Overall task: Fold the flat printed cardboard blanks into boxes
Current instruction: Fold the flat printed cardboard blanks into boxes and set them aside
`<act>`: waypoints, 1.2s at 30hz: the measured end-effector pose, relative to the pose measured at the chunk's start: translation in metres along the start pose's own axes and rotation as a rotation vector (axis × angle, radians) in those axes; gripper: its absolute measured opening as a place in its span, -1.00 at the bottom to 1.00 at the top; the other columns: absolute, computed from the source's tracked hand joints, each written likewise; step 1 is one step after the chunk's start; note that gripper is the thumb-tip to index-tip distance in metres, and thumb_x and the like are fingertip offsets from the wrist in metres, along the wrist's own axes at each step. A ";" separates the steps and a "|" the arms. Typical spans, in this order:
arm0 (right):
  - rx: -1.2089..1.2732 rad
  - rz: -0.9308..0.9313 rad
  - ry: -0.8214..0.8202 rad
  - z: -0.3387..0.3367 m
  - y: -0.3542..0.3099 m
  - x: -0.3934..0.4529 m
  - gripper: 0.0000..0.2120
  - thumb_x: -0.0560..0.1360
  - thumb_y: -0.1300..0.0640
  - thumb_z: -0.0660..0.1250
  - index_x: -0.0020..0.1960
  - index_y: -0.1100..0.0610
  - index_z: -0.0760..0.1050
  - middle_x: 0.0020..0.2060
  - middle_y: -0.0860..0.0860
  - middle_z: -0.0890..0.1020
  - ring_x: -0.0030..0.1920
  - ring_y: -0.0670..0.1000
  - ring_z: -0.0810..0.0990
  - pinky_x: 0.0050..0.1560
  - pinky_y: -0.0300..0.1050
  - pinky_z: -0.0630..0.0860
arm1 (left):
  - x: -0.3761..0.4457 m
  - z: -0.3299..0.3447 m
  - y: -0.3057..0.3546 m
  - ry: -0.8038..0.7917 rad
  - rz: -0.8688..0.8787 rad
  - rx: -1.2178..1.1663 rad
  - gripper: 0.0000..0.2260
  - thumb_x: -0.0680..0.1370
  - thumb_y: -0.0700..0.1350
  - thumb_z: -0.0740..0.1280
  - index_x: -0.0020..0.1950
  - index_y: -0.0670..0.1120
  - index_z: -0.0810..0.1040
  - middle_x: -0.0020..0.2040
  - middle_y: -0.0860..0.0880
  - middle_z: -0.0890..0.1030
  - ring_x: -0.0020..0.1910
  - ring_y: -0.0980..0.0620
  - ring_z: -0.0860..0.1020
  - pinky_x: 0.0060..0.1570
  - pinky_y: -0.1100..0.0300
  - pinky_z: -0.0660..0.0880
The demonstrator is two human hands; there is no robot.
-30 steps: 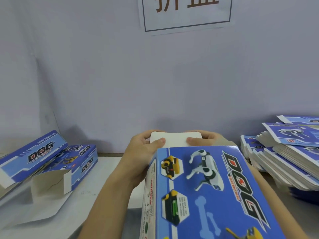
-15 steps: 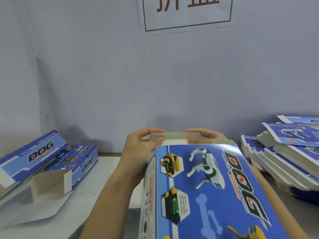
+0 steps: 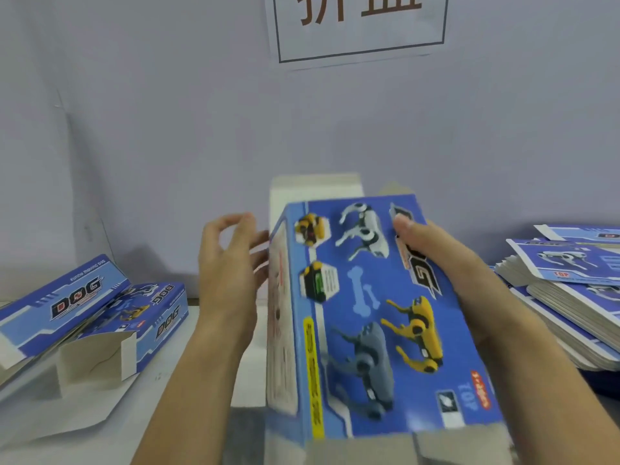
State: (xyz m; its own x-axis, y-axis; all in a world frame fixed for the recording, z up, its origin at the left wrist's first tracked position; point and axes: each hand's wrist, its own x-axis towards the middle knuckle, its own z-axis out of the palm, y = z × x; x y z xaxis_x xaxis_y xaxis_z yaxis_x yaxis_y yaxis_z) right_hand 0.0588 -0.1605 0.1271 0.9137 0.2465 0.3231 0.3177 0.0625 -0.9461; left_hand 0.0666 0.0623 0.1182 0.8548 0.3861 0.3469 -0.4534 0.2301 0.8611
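Observation:
A blue printed DOG box [image 3: 372,313] is raised in front of me, its big face with robot dogs turned up. My right hand [image 3: 432,260] grips its right side, thumb on the printed face. A white flap [image 3: 315,189] stands up at the far end, and the near end shows bare grey flaps. My left hand [image 3: 228,260] hovers just off the box's left side, fingers loosely curled, holding nothing. It is blurred.
Two folded blue DOG boxes [image 3: 110,317] lie at the left on the white table [image 3: 188,364], one with an open end flap. A stack of flat printed blanks [image 3: 570,290] sits at the right. A grey wall with a paper sign [image 3: 359,25] stands behind.
Both hands were pressing the far flap at the box's end. Now the left hand has come off to the side, the right has slid down the box, and the box is lifted higher.

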 end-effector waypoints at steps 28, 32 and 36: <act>0.079 -0.313 0.243 0.040 -0.007 0.008 -0.51 0.52 -0.33 0.10 -0.02 0.07 0.54 -0.22 0.36 0.47 -0.27 0.23 0.49 -0.22 0.22 0.51 | -0.033 0.036 0.021 -0.211 0.430 0.208 -0.71 0.57 0.25 0.19 -0.06 0.04 0.35 -0.43 0.17 0.48 -0.48 0.22 0.40 -0.48 0.40 0.36; 0.015 -0.334 0.327 0.038 -0.004 0.012 -0.64 0.51 -0.05 0.21 -0.16 0.28 0.34 -0.43 0.19 0.41 -0.45 0.04 0.43 -0.47 -0.16 0.37 | -0.027 0.038 0.016 -0.117 0.398 0.183 -0.78 0.67 -0.15 0.20 -0.17 -0.05 0.31 -0.50 0.15 0.38 -0.56 0.19 0.35 -0.55 0.39 0.29; -0.006 -0.278 0.311 0.038 0.005 0.014 -0.81 0.53 0.08 0.21 -0.25 0.09 0.35 -0.52 -0.04 0.45 -0.51 -0.05 0.51 -0.53 -0.22 0.39 | -0.024 0.035 0.006 -0.163 0.331 0.191 -0.77 0.64 -0.27 0.08 -0.20 -0.08 0.29 -0.50 0.13 0.32 -0.53 0.16 0.31 -0.58 0.33 0.24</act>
State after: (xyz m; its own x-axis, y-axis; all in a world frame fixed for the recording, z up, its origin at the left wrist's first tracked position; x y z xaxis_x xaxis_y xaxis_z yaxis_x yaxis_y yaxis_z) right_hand 0.0639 -0.1196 0.1264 0.8259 -0.0829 0.5577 0.5633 0.0798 -0.8224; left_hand 0.0520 0.0227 0.1286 0.7067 0.2618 0.6573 -0.6683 -0.0582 0.7417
